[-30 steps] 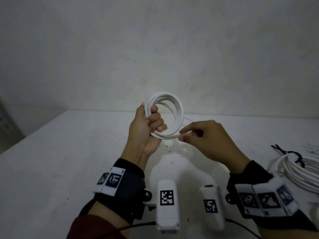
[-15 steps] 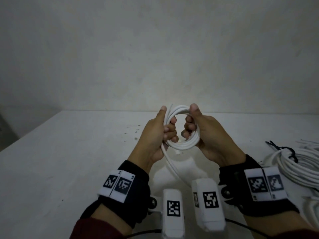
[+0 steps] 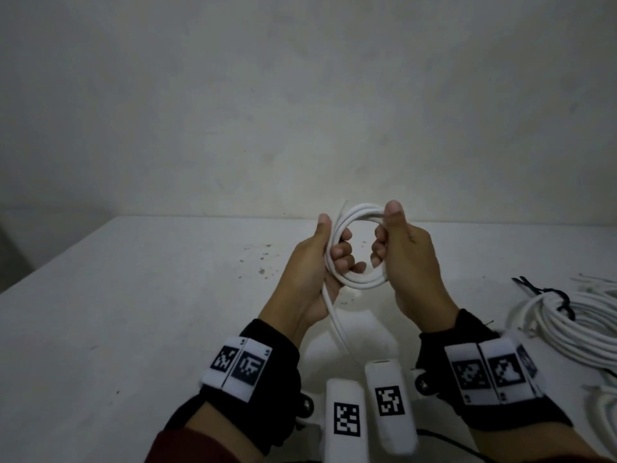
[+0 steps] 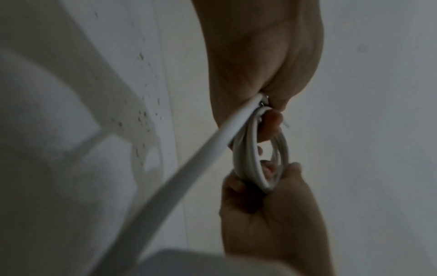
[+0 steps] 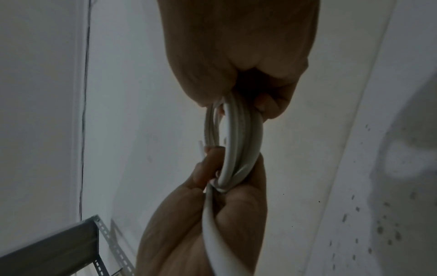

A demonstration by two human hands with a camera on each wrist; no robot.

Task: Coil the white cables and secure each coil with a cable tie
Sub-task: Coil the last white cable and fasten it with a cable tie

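A small white cable coil (image 3: 362, 282) of several loops hangs in the air over the white table (image 3: 133, 312). My left hand (image 3: 330, 243) grips its left side, thumb up along the loops. My right hand (image 3: 387, 232) grips the right side, thumb on top and fingers curled through the ring. A loose tail (image 3: 337, 329) runs from the left palm down toward me. In the left wrist view the coil (image 4: 248, 160) is edge-on, with the tail (image 4: 189, 168) slanting away. In the right wrist view the coil (image 5: 238, 145) sits between both fists.
A larger white coil (image 3: 574, 332) bound with a black tie (image 3: 561, 304) lies on the table at the right. More white cable (image 3: 601, 409) lies at the right edge. A grey metal rack (image 5: 59, 246) stands off to the left. A wall lies behind the table.
My right hand left the cable's loose stretch and closed on the coil's right side. The coil came lower and nearer, now held by both hands, with the tail hanging from the left palm.
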